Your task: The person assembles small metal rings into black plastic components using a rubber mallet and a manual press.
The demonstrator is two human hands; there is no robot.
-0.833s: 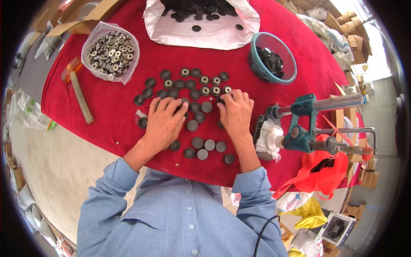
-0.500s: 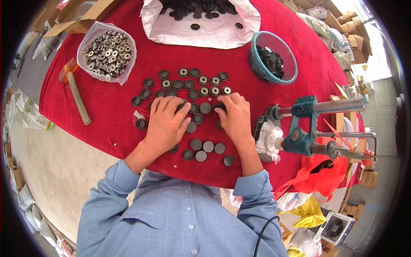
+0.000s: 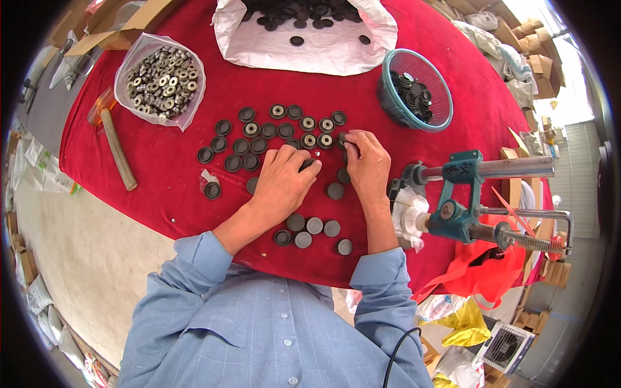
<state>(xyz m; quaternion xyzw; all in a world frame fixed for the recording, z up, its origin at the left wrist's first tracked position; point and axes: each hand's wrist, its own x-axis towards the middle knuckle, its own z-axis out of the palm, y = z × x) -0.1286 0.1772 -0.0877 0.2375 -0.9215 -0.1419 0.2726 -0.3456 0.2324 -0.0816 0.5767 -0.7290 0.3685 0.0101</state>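
Observation:
Round black plastic caps [image 3: 250, 161] lie in loose rows on the red cloth, most with their hollow side up. Several of them carry a metal bearing [image 3: 308, 123] in the middle. My left hand [image 3: 281, 184] is closed on a black cap [image 3: 307, 164] between thumb and fingers, just in front of the rows. To its right, my right hand [image 3: 370, 165] pinches another black cap [image 3: 342, 138] at the right end of the rows; the fingers partly cover it. Nearer to me, more caps [image 3: 314, 225] lie mostly flat side up.
A plastic bag of bearings [image 3: 162, 121] and a hammer [image 3: 118, 149] lie at left. Behind are a white sack [image 3: 304, 61] of black caps and a teal basket [image 3: 401, 116]. A green hand press [image 3: 453, 210] stands close to my right hand.
My left hand has moved right with a cap under its fingers, uncovering caps at left. My right hand has shifted slightly right and up, its fingers now pinched on a cap.

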